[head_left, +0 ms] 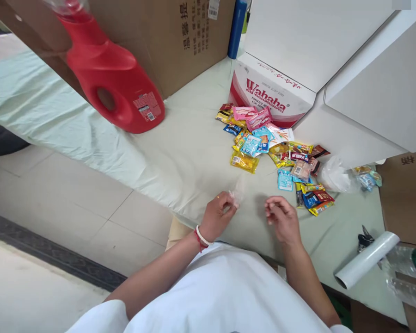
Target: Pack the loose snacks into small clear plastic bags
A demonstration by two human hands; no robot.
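My left hand [219, 213] is closed in a pinch on a small clear plastic bag [238, 190] that rises from its fingertips, just above the pale green cloth [180, 157]. My right hand [281, 217] hovers a little to the right with fingers curled together; nothing shows in them. A pile of small colourful snack packets [263, 143] lies on the cloth beyond both hands, nearer the right hand.
A red detergent jug [111, 76] stands far left against a brown carton [180, 37]. A white Wahaha box [270, 95] sits behind the packets. At right lie a crumpled clear bag [334, 175], a roll of clear film [365, 260] and scissors [365, 238].
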